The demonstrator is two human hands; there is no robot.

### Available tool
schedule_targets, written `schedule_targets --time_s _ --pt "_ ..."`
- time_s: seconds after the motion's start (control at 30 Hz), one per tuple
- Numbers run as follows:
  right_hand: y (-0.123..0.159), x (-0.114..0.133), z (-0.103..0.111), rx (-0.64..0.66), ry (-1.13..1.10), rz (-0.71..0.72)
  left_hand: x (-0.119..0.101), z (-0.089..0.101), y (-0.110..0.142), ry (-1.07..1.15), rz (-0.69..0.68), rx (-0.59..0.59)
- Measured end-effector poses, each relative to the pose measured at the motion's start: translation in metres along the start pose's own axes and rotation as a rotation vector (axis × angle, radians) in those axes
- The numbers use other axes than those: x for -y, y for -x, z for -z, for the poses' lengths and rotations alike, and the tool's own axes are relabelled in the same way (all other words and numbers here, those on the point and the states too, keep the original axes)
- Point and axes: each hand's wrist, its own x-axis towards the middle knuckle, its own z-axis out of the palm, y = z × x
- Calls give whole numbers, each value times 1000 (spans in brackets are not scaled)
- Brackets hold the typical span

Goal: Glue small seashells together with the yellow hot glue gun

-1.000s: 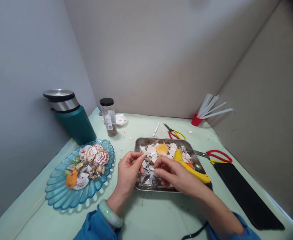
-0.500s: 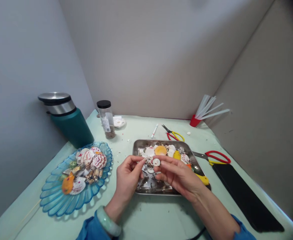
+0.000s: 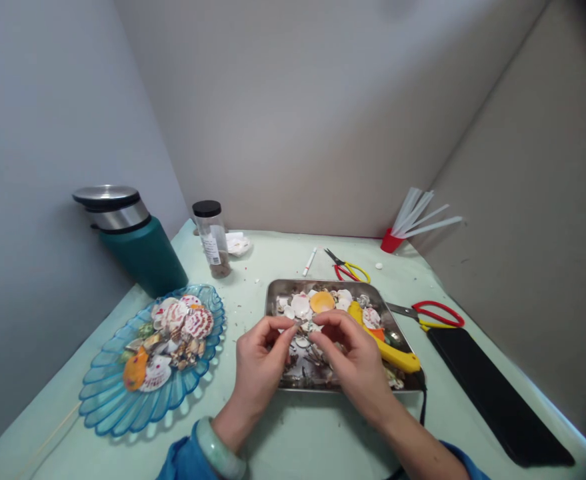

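My left hand (image 3: 263, 357) is closed in a pinch of thumb and forefinger; the bit at its fingertips is too small to make out. Opposite it, my right hand (image 3: 357, 353) has thumb and forefinger curled around a small white shell (image 3: 313, 327), mostly hidden by the fingers. Both sets of fingertips nearly meet above a metal tray (image 3: 283, 288). Loose seashells fill the tray, among them an orange shell (image 3: 322, 302) and a pale one (image 3: 301, 305). A yellow glue gun (image 3: 397, 357) lies across the tray's right side, beside my right hand.
To the left stand a blue glass dish (image 3: 103, 400) of shells, a teal bottle (image 3: 145, 257) and a black-lidded jar (image 3: 213, 240). Scissors (image 3: 347, 267), a marker (image 3: 309, 262) and a red cup (image 3: 391, 241) of glue sticks are behind. Larger scissors (image 3: 437, 313) and a black slab (image 3: 497, 393) lie right.
My right hand has turned and its fingers have curled inward, hiding more of the small white shell. More of the yellow glue gun shows. The left hand has barely shifted.
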Motion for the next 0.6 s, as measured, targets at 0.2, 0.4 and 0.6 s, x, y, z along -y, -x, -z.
schedule_targets --time_s 0.2,0.4,0.6 --pt "2 1 -2 -9 172 187 -3 0 2 -84 -39 20" --pt "2 1 -1 -9 210 193 -1 0 2 -107 -57 27" --pt "2 2 -2 -15 237 199 -2 0 1 -111 -64 15"
